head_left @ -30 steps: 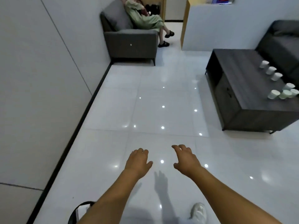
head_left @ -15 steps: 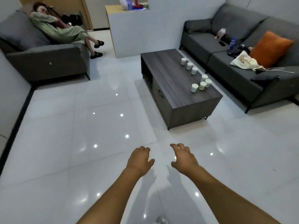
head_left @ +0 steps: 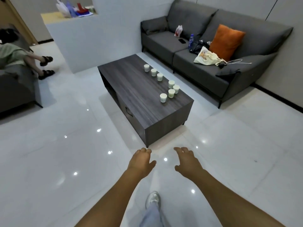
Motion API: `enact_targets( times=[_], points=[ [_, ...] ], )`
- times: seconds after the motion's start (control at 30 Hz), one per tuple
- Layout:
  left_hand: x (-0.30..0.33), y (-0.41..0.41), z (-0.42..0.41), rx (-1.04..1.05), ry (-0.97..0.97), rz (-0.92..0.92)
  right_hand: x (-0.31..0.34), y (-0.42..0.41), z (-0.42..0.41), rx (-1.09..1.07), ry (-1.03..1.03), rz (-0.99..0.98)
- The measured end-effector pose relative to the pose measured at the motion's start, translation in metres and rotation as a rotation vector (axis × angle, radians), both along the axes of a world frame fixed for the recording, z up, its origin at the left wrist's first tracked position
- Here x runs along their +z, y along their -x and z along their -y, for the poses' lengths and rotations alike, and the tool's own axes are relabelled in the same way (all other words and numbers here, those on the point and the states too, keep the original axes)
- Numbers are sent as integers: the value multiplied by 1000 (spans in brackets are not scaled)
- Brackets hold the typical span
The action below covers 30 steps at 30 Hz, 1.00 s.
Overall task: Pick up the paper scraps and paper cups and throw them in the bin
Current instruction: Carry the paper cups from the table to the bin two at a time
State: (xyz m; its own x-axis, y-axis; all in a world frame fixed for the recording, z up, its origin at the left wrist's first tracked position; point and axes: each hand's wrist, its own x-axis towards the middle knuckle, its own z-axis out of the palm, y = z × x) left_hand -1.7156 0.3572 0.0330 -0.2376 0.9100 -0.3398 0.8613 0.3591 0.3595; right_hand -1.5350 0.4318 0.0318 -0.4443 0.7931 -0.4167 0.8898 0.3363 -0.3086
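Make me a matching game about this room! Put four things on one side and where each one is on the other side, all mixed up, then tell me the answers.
Things:
1. paper cups
2. orange cushion
3. blue-capped bottle
4. sneaker

Places:
A. on the white floor, below the two arms
B. leaning against the sofa's backrest
C. standing on the sofa seat beside a black phone
D. on top of the dark coffee table

Right pairs: 1-D, 2-B, 3-C, 4-A
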Motion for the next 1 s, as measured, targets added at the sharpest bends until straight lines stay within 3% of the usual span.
enact_targets(
  times=[0.47, 0.77, 1.0],
  points=[
    [-20, 52, -231, -74, 80, 8, -13, 50, -218, -108, 35, -29],
    [-27, 34, -409, 48, 122, 47, -22, 36, -409, -46, 39, -15],
    [-28, 30, -497, 134, 164, 99, -29, 53, -512, 64, 101, 33]
  ],
)
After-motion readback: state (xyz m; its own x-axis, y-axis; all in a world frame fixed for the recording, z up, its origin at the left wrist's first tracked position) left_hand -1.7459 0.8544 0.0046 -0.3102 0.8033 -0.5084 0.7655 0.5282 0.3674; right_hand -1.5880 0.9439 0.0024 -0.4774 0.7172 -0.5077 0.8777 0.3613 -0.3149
